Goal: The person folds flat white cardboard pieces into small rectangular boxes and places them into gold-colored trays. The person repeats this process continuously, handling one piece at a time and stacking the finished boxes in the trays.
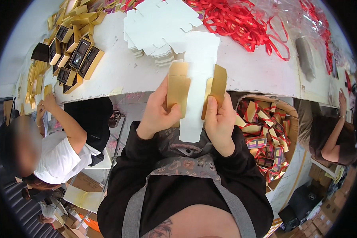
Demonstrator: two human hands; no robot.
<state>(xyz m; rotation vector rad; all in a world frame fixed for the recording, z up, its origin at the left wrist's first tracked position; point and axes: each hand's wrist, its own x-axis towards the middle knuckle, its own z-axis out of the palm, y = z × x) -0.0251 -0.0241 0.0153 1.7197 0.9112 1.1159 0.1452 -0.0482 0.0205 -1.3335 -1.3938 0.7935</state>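
Between my hands is a flat box blank (196, 91), white on its inner face, with gold side panels folded up along both long edges. My left hand (159, 109) pinches the left gold panel, thumb on top and fingers behind it. On the other side, my right hand (220, 121) grips the right gold panel with the thumb pressed against it. The blank's far end lies over the table edge, close to a stack of white box blanks (158, 27). Its near end hangs above my lap.
Gold boxes with dark inserts (81, 53) are piled at the table's left. Red ribbons (242, 23) lie tangled at the far right. A carton (291, 115) full of ribboned boxes stands right of my legs. Co-workers sit left, a white shirt (65, 156), and right, a dark top (325, 139).
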